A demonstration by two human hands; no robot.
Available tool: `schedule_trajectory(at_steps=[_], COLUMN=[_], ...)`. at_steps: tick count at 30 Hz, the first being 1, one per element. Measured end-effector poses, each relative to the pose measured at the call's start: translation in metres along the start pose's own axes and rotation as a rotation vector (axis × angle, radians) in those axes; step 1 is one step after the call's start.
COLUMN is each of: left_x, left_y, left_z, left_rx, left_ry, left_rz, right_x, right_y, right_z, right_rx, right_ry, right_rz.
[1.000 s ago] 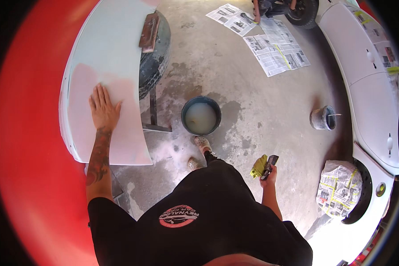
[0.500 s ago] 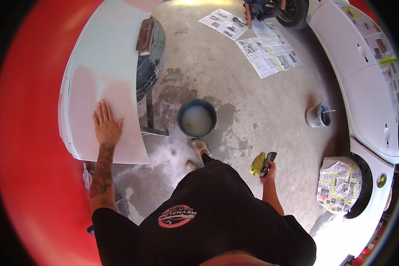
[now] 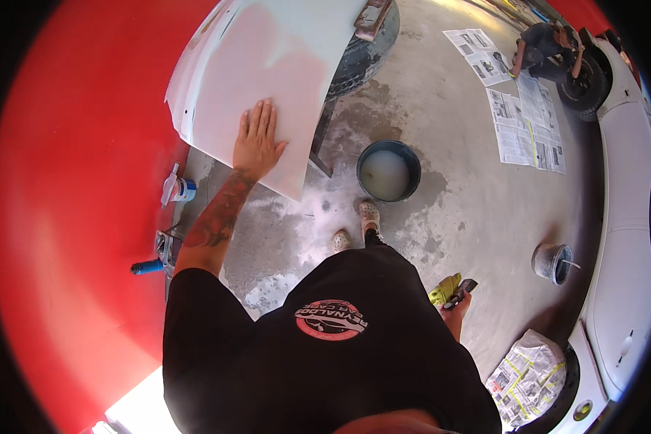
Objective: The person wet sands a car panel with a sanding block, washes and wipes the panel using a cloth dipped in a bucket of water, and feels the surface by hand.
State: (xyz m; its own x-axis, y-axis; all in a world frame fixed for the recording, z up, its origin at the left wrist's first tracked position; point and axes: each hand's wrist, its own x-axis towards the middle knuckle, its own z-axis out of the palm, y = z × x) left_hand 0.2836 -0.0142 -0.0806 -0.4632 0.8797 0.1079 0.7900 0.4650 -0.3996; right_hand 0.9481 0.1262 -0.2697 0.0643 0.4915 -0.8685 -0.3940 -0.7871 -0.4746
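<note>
My left hand point(image 3: 259, 147) lies flat, fingers stretched, on the near part of a pale car body panel point(image 3: 217, 108) with pinkish, smooth patches. Low on my right, my right hand point(image 3: 456, 312) is closed around a dark, block-like piece point(image 3: 461, 291) and a crumpled yellow-green cloth point(image 3: 443, 289). Its fingers are partly hidden by these things. A long brownish block point(image 3: 372, 19) rests at the panel's far right edge, well away from both hands.
Under the panel are a tyre point(image 3: 356, 64) and a stand. A dark bucket point(image 3: 416, 173) of cloudy water stands ahead of my feet; a smaller pail point(image 3: 548, 262) is farther right. Newspaper sheets point(image 3: 510, 126) lie near a crouching person point(image 3: 545, 52). A white car point(image 3: 626, 231) borders the right.
My view has turned left, so the panel, bucket and newspaper sit farther right. My left hand is still flat on the panel, now close to its near edge. My right hand keeps its hold.
</note>
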Motion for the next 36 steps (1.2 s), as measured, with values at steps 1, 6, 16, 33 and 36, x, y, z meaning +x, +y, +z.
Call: schedule_trajectory(at_steps=[1,6,16,33,36], left_x=[-0.005,-0.041,-0.128,0.14,0.149], left_y=[0.002,0.012,0.043,-0.028,-0.022], left_z=[0.0,-0.001,0.005,-0.024,-0.016], left_rx=[0.0,0.017,-0.236,-0.178,0.016], left_ry=[-0.012,-0.08,-0.15,0.457,0.298], left_rz=[0.002,-0.021,-0.045,-0.107,-0.162], right_x=[0.003,0.023,0.026,-0.005,-0.021], right_y=[0.0,-0.004,-0.025,-0.007,0.005], right_z=[-0.003,-0.02,-0.003,-0.019,-0.02], right_rx=[-0.036,-0.128,-0.15,0.018,0.044], right_ry=[-0.028,-0.075,0.01,0.204,0.272], right_rz=[0.017,0.046,0.038,0.017,-0.012])
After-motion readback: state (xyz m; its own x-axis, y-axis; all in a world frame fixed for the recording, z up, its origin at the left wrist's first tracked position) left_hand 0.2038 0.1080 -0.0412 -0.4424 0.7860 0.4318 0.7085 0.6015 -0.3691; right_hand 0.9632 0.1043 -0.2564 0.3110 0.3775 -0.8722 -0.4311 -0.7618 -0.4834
